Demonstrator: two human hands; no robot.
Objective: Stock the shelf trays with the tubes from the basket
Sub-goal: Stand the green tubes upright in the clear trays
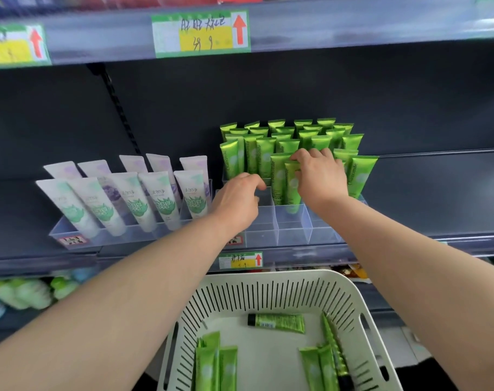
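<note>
Right hand [320, 179] is covering the top of a green tube [292, 190], pinching it upright in the clear tray [291, 230]. Left hand [237, 201] is curling at the tray edge; grip unclear, possibly empty. Glossy spare tubes [276, 323] are lying in the basket [268, 275].

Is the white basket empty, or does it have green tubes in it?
Not empty. The basket holds several green tubes lying on its floor: one near the back, others nearer the front.
</note>
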